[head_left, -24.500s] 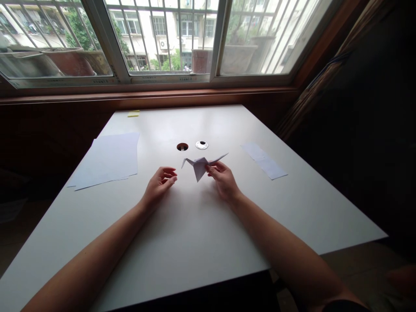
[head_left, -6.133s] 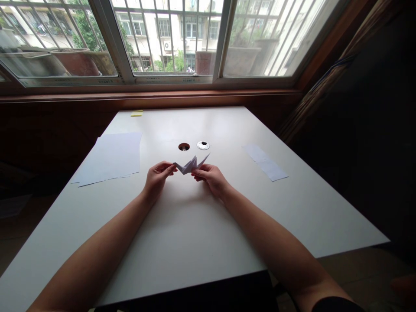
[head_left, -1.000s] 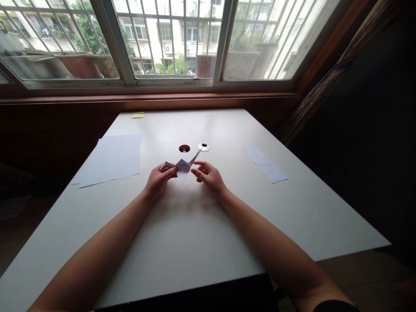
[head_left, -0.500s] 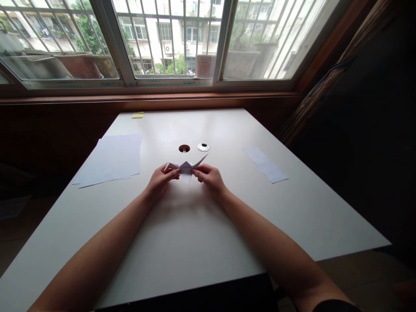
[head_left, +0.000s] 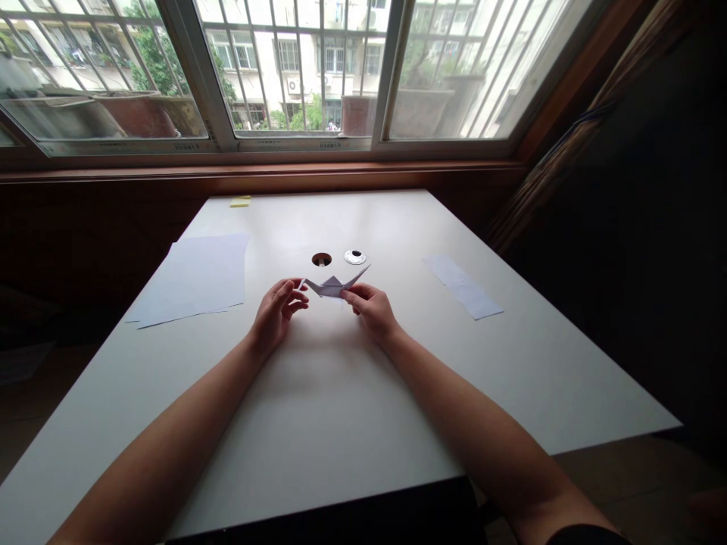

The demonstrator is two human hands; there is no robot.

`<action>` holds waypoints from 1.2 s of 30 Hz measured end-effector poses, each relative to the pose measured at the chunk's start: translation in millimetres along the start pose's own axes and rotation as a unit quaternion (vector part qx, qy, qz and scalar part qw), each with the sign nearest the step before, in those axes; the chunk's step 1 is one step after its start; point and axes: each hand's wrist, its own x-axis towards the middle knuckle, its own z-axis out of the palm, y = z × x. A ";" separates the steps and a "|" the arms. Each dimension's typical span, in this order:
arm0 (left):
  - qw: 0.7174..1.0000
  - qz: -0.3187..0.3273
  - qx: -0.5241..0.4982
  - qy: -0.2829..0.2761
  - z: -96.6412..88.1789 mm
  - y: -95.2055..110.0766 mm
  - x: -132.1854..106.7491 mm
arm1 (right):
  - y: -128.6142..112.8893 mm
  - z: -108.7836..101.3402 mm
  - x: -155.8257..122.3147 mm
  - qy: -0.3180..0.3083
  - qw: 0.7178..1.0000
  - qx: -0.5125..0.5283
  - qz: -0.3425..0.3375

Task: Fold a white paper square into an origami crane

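Observation:
A folded white paper crane [head_left: 332, 287] is held just above the white table [head_left: 341, 424]. Its bent head points left and its pointed tail rises to the right. My right hand [head_left: 370, 306] pinches the body near the base of the tail between thumb and fingers. My left hand [head_left: 276, 309] is at the head end, fingers curved and apart. Its fingertips are close to the bent tip; whether they touch it I cannot tell.
White paper sheets [head_left: 198, 276] lie on the left, and smaller paper pieces [head_left: 466, 288] on the right. Beyond the crane are a round cable hole [head_left: 321, 260] and its loose cover [head_left: 355, 257]. A yellow sticky pad [head_left: 240, 201] sits near the far edge.
My left hand has let go of the crane's body and shifted slightly left, its fingers spreading. The crane has moved a little to the right in my right hand.

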 end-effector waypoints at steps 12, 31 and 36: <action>0.996 0.004 0.037 0.081 -1.1 -0.7 2.0 | 5.9 -9.3 8.5 0.035 0.996 -0.047 -0.074; 0.989 0.008 0.079 0.124 -5.2 -6.2 4.8 | 12.5 -18.2 14.8 0.067 0.979 -0.080 -0.177; 0.989 0.005 0.108 0.100 -4.6 -7.4 4.9 | 9.4 -17.5 12.2 0.051 0.980 -0.101 -0.163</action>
